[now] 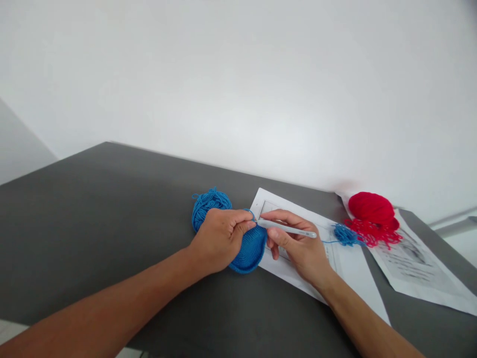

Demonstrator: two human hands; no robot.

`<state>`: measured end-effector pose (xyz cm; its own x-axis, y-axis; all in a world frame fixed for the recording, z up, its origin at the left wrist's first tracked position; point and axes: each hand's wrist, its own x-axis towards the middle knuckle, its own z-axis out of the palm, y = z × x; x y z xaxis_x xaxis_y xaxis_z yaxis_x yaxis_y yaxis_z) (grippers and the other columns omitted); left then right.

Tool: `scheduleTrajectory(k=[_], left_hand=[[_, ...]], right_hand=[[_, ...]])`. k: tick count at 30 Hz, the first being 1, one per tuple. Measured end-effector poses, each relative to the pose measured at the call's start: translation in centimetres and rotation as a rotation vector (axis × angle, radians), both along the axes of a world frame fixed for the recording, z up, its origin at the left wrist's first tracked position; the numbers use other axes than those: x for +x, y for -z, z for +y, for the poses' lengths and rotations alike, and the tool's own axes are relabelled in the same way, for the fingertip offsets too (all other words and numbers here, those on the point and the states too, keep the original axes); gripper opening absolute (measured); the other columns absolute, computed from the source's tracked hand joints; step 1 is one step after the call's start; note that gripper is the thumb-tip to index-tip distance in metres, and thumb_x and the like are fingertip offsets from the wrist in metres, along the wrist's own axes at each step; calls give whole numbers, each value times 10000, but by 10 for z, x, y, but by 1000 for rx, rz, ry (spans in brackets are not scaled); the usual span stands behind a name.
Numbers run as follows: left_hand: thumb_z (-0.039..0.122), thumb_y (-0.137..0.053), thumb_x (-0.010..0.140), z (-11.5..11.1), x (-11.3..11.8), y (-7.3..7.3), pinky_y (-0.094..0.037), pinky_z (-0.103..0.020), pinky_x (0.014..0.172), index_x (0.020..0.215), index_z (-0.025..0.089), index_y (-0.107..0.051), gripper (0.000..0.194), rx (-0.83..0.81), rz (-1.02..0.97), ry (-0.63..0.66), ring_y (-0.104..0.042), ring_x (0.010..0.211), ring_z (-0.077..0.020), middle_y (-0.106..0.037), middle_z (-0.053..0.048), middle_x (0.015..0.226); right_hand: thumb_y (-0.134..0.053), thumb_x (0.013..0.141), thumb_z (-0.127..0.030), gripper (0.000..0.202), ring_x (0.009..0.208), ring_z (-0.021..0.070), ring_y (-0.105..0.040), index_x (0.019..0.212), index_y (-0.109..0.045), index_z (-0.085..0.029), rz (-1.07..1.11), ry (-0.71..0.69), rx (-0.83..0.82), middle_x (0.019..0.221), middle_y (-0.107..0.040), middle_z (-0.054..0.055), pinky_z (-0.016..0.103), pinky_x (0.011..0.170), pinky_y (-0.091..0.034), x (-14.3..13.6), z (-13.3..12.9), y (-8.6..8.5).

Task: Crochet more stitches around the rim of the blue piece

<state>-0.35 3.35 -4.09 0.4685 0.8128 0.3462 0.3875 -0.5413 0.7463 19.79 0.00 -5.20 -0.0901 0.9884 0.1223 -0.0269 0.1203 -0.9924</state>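
A round blue crocheted piece hangs from my left hand, whose thumb and forefinger pinch its upper edge. Between the fingers of my right hand is a pale-handled crochet hook. The hook's tip meets the piece's edge beside my left fingertips. A strand of blue yarn loops up over that spot. Just behind my left hand sits a ball of blue yarn.
On the dark table, a white printed sheet lies under my right hand. To the right are a small blue yarn tangle, a red yarn ball with loose red strands, and another printed sheet. A white wall rises behind.
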Motion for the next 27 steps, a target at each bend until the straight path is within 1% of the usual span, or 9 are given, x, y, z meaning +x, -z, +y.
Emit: scheduleTrajectory(k=[5, 6, 8, 10, 12, 14, 16, 21, 27], left_hand=[[233, -525, 1015, -5, 4, 2, -371, -286, 629, 652, 191, -609, 375, 46, 16, -81, -498, 588, -135, -523, 36, 588], [230, -524, 1021, -6, 4, 2, -384, -286, 635, 658, 189, -615, 376, 52, 23, -93, -505, 590, -135, -523, 37, 587], [250, -545, 1039, -8, 6, 4, -447, -289, 665, 707, 183, -640, 351, 59, 40, -114, -546, 614, -140, -554, 37, 618], [318, -596, 1047, -11, 7, 6, -537, -321, 716, 842, 165, -683, 270, 55, 58, -134, -623, 683, -154, -643, 19, 737], [375, -645, 1032, -14, 8, 8, -604, -369, 771, 1029, 152, -708, 231, 43, 71, -146, -696, 804, -179, -725, -31, 949], [379, -658, 1026, -17, 10, 10, -627, -405, 828, 1165, 162, -703, 261, 32, 74, -147, -722, 921, -209, -737, -73, 1121], [372, -661, 1025, -21, 11, 11, -628, -433, 872, 1232, 174, -691, 289, 25, 62, -144, -722, 998, -231, -723, -93, 1214], [379, -681, 1009, -33, 13, 13, -620, -475, 919, 1294, 172, -673, 352, 13, -8, -129, -709, 1092, -280, -695, -99, 1302], [397, -696, 995, -52, 9, 15, -620, -485, 925, 1296, 159, -677, 384, 13, -42, -81, -701, 1120, -319, -688, -85, 1316]], right_hand=[[-979, 668, -466, 490, 422, 75, -511, 976, -763, -153, -113, -41, -22, 622, -627, -55, 203, 364, -411, 1, 3, 5], [-955, 720, -459, 459, 438, 72, -520, 982, -745, -146, -140, -52, -23, 651, -633, -55, 198, 375, -418, 0, 4, 8], [-801, 925, -421, 312, 524, 80, -580, 1027, -707, -142, -196, -62, -16, 740, -658, -40, 205, 468, -497, 1, 6, 13], [-688, 1020, -378, 244, 681, 115, -665, 1091, -687, -145, -250, -60, -4, 900, -704, 5, 262, 613, -588, 2, 9, 17], [-677, 1025, -373, 262, 856, 168, -714, 1169, -680, -154, -297, -44, 9, 1076, -722, 51, 342, 749, -631, 3, 10, 19], [-686, 1017, -375, 305, 983, 210, -721, 1238, -668, -165, -335, -22, 21, 1197, -711, 80, 404, 842, -634, 4, 10, 20], [-688, 1015, -376, 335, 1051, 233, -715, 1278, -658, -173, -362, -3, 31, 1262, -696, 93, 440, 892, -627, 4, 9, 21], [-689, 1013, -378, 364, 1100, 250, -706, 1313, -645, -177, -394, 3, 31, 1310, -680, 102, 465, 924, -620, 5, -2, 19], [-688, 1013, -383, 369, 1106, 255, -704, 1316, -644, -177, -369, -25, 46, 1316, -678, 102, 467, 927, -620, 15, -24, 17]])
